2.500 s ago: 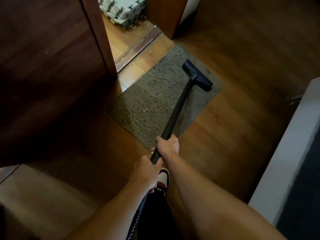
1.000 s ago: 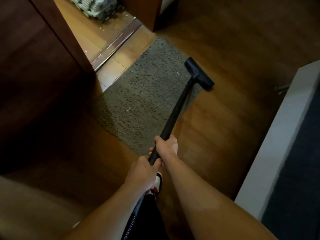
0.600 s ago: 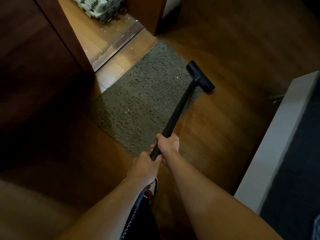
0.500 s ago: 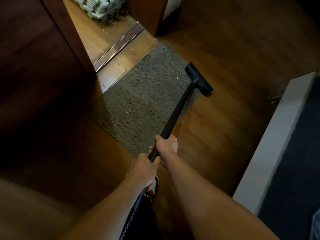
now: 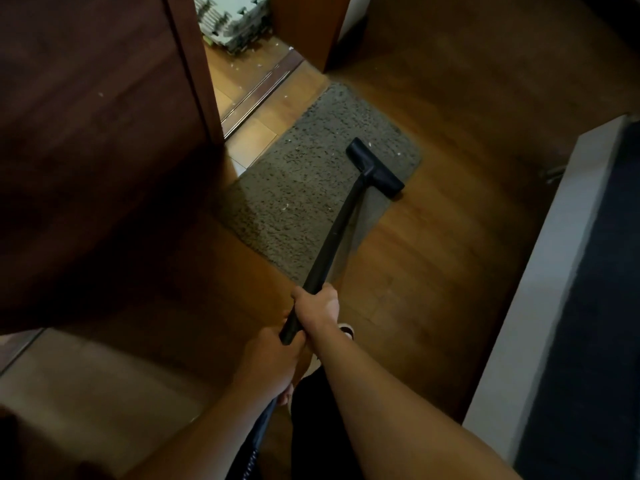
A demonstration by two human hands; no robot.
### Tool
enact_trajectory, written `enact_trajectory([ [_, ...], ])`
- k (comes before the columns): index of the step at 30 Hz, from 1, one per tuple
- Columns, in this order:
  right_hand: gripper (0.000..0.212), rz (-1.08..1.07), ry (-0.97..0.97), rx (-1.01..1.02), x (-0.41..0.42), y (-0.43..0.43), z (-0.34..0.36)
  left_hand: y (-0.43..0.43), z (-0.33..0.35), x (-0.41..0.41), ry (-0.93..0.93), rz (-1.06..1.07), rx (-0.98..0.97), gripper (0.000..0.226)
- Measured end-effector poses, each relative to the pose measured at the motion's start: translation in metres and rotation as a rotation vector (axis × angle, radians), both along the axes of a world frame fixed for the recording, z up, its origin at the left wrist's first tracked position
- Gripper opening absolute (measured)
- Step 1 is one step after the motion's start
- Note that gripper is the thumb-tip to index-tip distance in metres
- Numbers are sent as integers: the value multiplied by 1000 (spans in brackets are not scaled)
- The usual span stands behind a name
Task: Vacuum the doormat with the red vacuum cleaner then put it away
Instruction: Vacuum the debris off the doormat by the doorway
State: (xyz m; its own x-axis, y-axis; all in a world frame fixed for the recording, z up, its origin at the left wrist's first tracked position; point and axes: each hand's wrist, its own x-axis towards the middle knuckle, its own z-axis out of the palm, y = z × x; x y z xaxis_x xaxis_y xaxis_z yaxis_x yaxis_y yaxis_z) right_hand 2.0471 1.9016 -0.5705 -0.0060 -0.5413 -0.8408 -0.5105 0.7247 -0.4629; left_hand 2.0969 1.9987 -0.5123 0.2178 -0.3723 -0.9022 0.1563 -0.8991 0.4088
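Head view: I look down along both forearms to the floor by a doorway; there is no other view.
Right hand: the upper one on the wand, its fingers curled tight round the black tube.
Left hand: just behind it at the tube's near end, wrapped round it too; I see its back, not the fingertips.
Floor nozzle: right of centre in the frame, flat on the doormat, its right end at the mat's right edge beside the bare wood floor.
Red vacuum body: out of sight; only a striped hose runs under my left forearm at the bottom of the frame.
Step in hand: vacuuming, about midway by my reckoning; putting away is not begun.
Left to do: white crumbs lie in the pile left of the wand, and a few just beyond the nozzle.
Next move: swing the nozzle left and stroke across the middle and left of the mat, head kept flat.
In the way: the dark wooden door fills the left of the frame, its edge near the mat's left corner; a wide leftward sweep could knock it.
Also around: a metal door track above the mat, stacked foam tiles at the top edge, a white ledge down the right, well apart from the nozzle, and my shoe toe beside my right wrist.
Risk: the mat may ruck or slide on the smooth wood if the nozzle catches its edge.
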Motion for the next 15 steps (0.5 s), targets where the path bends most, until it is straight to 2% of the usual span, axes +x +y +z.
enact_trajectory([
  [7, 26, -8, -24, 15, 13, 33, 5, 34, 9, 8, -27, 3, -35, 33],
  [15, 25, 10, -36, -20, 13, -10, 7, -12, 16, 9, 13, 65, -5, 29],
])
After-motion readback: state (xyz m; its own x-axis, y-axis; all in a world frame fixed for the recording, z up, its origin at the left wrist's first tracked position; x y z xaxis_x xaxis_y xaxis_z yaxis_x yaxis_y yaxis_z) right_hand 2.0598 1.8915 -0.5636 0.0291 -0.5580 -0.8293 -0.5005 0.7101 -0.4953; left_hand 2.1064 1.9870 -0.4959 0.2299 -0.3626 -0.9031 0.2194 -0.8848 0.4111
